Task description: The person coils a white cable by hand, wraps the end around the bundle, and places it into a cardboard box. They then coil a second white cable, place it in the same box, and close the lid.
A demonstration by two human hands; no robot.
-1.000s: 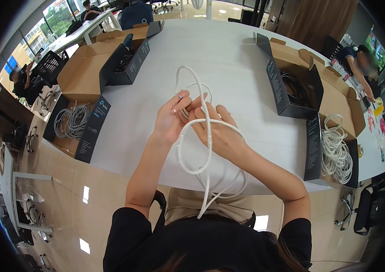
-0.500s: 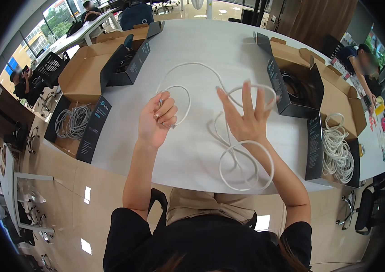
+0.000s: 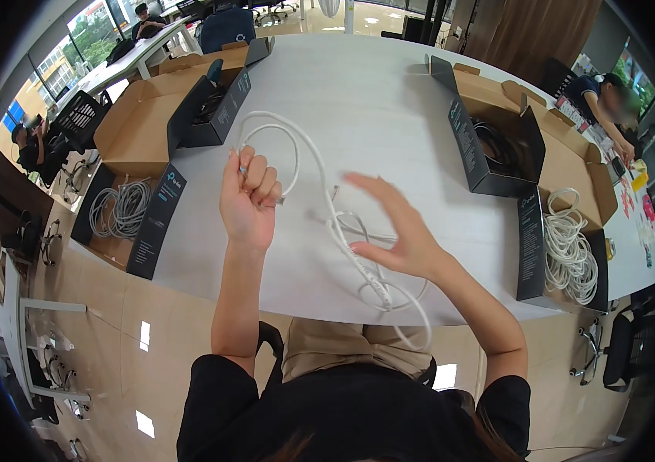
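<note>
A white network cable [image 3: 317, 154] arcs up from my left hand [image 3: 249, 202] and runs down to loose loops near the table's front edge. My left fingers are closed round the cable near one end, and a plug [image 3: 280, 200] shows just below them. Another cable end [image 3: 335, 189] stands up in the middle. Over the loops, my right hand [image 3: 404, 235] has its fingers apart and slightly blurred. Its thumb tip overlaps the cable in this view, but the hand grips nothing.
On the left, an open box [image 3: 156, 223] holds coiled grey cables, with a dark box [image 3: 229, 115] behind it. At right stand a box of black cable [image 3: 497, 185] and a box of white cables [image 3: 529, 254]. A person [image 3: 603, 104] works beyond them at the right.
My right hand has come down and turned sideways, away from the cable loop around it. My left hand has shifted slightly left and up, and the cable now stretches diagonally between.
</note>
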